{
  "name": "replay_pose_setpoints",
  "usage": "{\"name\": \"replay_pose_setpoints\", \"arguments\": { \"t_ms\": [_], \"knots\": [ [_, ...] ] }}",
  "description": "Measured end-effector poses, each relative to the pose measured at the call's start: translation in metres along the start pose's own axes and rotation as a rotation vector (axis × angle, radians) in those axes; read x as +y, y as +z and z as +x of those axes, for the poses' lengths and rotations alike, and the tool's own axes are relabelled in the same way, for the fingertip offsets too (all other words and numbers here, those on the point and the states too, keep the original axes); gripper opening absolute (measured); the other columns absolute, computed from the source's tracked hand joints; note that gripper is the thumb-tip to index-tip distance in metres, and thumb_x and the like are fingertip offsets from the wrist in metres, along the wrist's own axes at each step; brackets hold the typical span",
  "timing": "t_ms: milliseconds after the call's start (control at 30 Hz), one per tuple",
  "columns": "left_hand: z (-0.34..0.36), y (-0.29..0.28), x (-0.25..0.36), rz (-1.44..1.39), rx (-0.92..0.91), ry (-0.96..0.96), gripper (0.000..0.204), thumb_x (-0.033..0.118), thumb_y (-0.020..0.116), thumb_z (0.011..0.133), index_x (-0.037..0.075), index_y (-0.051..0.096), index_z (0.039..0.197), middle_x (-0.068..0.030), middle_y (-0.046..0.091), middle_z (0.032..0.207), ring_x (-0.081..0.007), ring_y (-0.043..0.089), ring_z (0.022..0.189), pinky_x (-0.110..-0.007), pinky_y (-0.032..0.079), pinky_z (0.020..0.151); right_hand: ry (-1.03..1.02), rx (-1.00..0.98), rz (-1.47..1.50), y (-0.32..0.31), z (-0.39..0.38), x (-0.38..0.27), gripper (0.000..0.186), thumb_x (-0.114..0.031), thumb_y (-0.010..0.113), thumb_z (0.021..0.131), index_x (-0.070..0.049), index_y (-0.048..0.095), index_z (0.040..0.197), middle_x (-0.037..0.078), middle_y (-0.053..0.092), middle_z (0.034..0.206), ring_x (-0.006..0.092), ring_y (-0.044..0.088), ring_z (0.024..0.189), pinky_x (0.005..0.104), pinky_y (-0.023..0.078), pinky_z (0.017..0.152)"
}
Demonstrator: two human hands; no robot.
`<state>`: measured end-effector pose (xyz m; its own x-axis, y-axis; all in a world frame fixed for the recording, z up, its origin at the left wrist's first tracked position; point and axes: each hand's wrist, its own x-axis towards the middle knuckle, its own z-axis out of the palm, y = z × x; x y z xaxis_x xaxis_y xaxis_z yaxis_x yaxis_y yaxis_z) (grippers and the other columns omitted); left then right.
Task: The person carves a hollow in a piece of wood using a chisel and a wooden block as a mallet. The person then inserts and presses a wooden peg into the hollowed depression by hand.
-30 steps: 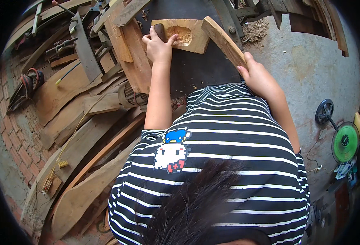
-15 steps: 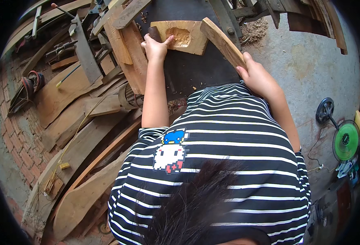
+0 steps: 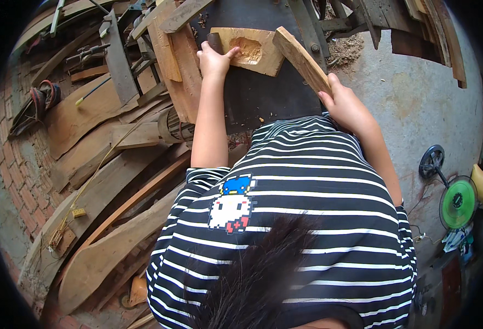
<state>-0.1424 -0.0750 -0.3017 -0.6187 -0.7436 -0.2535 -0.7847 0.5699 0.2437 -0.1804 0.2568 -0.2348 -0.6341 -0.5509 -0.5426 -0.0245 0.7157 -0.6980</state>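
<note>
A pale wooden block [image 3: 263, 52] with a scooped hollow [image 3: 247, 49] lies on a dark work surface [image 3: 269, 96] in front of me. My left hand [image 3: 214, 59] rests at the block's left edge, gripping a short dark tool [image 3: 215, 40] that stands against it. My right hand [image 3: 345, 104] is closed around the lower end of a flat wooden bat [image 3: 301, 57], which slants up over the block's right end. My striped shirt and hair fill the lower part of the view.
Curved wooden planks [image 3: 104, 181] and offcuts are piled on the left over a brick floor. Concrete floor [image 3: 411, 93] lies to the right, with a green disc [image 3: 458, 203] and a black wheel [image 3: 432, 162]. Sawdust and timbers lie beyond the block.
Both hands stay almost where they were. My left hand has shifted slightly at the block's edge, and the wooden bat keeps its slant.
</note>
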Motion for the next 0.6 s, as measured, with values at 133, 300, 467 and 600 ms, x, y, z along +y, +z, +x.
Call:
{"name": "replay_pose_setpoints", "arguments": {
  "t_ms": [133, 300, 467, 600],
  "knots": [
    [0.006, -0.023, -0.004, 0.076, -0.145, 0.017, 0.092, 0.06, 0.086, 0.056, -0.005, 0.053, 0.114, -0.0256, 0.065, 0.111, -0.034, 0.065, 0.103, -0.04, 0.052, 0.088, 0.027, 0.006, -0.023, -0.005, -0.009, -0.002, 0.027, -0.02, 0.054, 0.096, -0.001, 0.042, 0.109, 0.034, 0.063, 0.09, 0.0502, 0.061, 0.089, 0.0543, 0.048, 0.075],
    [-0.022, -0.018, 0.003, 0.065, -0.125, -0.121, 0.095, 0.063, 0.085, 0.055, -0.009, 0.052, 0.108, -0.0283, 0.065, 0.105, -0.0353, 0.067, 0.097, -0.041, 0.054, 0.085, 0.146, 0.03, -0.025, -0.019, -0.034, 0.004, 0.026, -0.02, 0.054, 0.095, -0.001, 0.042, 0.109, 0.033, 0.063, 0.089, 0.0511, 0.06, 0.088, 0.0542, 0.047, 0.074],
    [-0.05, 0.022, -0.034, -0.73, -0.362, -0.147, 0.055, 0.02, 0.081, 0.075, -0.01, 0.044, 0.103, -0.0208, 0.065, 0.085, -0.0236, 0.068, 0.061, -0.034, 0.056, 0.053, 0.107, 0.031, 0.047, -0.021, -0.029, 0.008, 0.025, -0.02, 0.054, 0.095, -0.001, 0.043, 0.107, 0.031, 0.063, 0.087, 0.0468, 0.062, 0.082, 0.0495, 0.048, 0.071],
    [-0.078, 0.003, -0.004, -0.745, -0.232, -0.254, 0.055, 0.008, 0.069, 0.081, -0.003, 0.035, 0.123, -0.0141, 0.061, 0.087, -0.0174, 0.063, 0.053, -0.03, 0.052, 0.046, 0.158, -0.014, 0.038, -0.011, -0.012, 0.005, 0.026, -0.021, 0.055, 0.095, 0.0, 0.043, 0.106, 0.03, 0.062, 0.086, 0.0438, 0.063, 0.078, 0.0469, 0.049, 0.07]
  ]
}}
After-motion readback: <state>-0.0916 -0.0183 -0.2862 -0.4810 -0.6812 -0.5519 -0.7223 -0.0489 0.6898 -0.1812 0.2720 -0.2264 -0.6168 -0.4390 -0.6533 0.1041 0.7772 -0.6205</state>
